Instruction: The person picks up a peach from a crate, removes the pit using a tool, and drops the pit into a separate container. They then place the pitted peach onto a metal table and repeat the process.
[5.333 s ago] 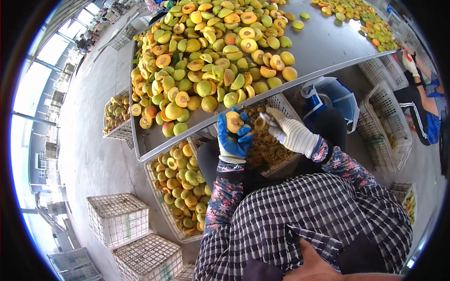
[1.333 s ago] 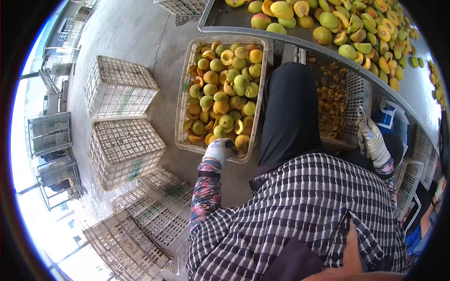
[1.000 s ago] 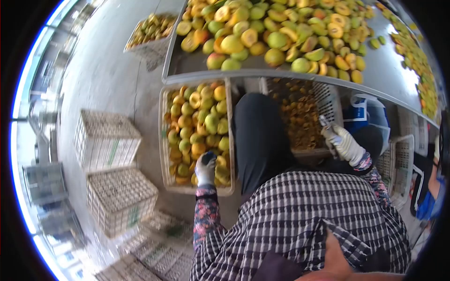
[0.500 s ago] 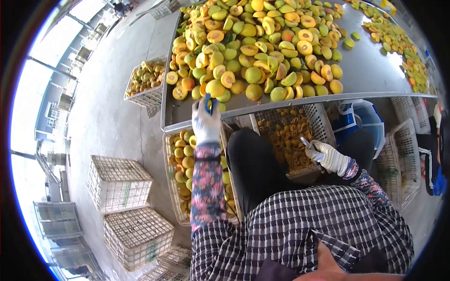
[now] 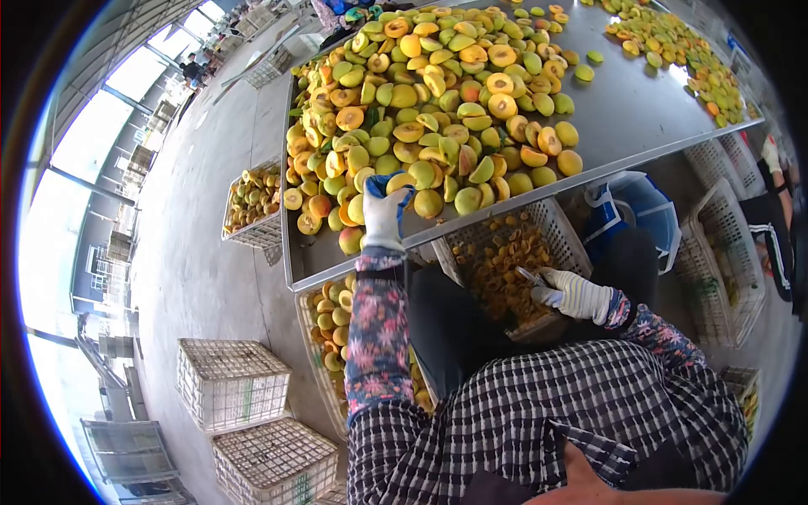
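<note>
My left hand (image 5: 385, 212), in a white glove with blue-coated fingers, is at the near edge of a heap of halved yellow-green peaches (image 5: 433, 126) on the metal table (image 5: 619, 126). Its fingers curl around one yellow peach half (image 5: 400, 183). My right hand (image 5: 582, 296), in a white striped glove, is closed around a short metal tool (image 5: 530, 276); its exact kind is not clear. The tool is over a crate (image 5: 568, 227) between my knees, which holds small orange-brown fruit pieces (image 5: 513, 269).
A crate of peaches (image 5: 332, 324) stands under the table edge by my left leg; another fruit crate (image 5: 252, 227) is beyond it. Stacked crates (image 5: 231, 383) sit on the floor at left. A blue bucket (image 5: 644, 215) and more crates (image 5: 715, 261) are at right, near another person's arm (image 5: 783, 194).
My left hand has moved farther in over the table, and its fingers now curl around a peach half. My right hand keeps the tool above the crate. The camera view has shifted.
</note>
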Tool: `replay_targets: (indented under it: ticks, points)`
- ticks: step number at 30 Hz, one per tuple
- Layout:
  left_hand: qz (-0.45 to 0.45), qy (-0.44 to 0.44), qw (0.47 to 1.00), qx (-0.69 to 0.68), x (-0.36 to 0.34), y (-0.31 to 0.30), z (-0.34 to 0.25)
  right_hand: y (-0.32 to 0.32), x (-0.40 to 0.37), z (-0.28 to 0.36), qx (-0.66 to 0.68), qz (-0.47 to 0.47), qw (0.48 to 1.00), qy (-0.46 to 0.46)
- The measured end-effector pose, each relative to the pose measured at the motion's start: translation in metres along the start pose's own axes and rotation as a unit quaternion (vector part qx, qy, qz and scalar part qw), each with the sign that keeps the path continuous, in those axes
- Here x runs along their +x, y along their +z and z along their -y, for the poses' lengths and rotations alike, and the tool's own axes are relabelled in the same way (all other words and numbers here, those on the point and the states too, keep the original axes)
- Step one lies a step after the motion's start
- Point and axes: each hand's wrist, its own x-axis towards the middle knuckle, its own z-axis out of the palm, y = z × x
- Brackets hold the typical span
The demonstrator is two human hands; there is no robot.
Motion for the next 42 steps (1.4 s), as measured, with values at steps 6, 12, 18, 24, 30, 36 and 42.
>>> replay_targets:
  ticks: [6, 12, 18, 24, 30, 36, 42]
  points:
    - [0.062, -0.065, 0.923, -0.374, -0.110, 0.050, -0.024, 0.011, 0.014, 0.027, 0.143, -0.068, 0.982, -0.107]
    - [0.044, -0.035, 0.947, -0.317, -0.142, 0.090, -0.005, 0.006, 0.013, 0.071, -0.119, -0.141, 0.957, -0.225]
    - [0.037, -0.022, 0.974, -0.224, -0.145, 0.107, 0.014, 0.011, 0.017, 0.068, -0.329, -0.226, 0.891, -0.215]
    - [-0.005, 0.041, 0.987, -0.153, -0.148, 0.119, 0.020, 0.017, 0.024, 0.059, -0.291, -0.240, 0.898, -0.227]
    - [-0.023, 0.033, 0.989, -0.143, -0.148, 0.116, 0.033, 0.017, 0.025, 0.053, -0.360, -0.163, 0.906, -0.152]
    - [0.076, -0.031, 0.980, -0.180, -0.141, 0.100, 0.046, 0.013, 0.020, 0.047, -0.364, -0.099, 0.918, -0.124]
    - [0.055, -0.053, 0.974, -0.213, -0.141, 0.109, 0.032, 0.010, 0.032, 0.025, -0.225, -0.101, 0.959, -0.141]
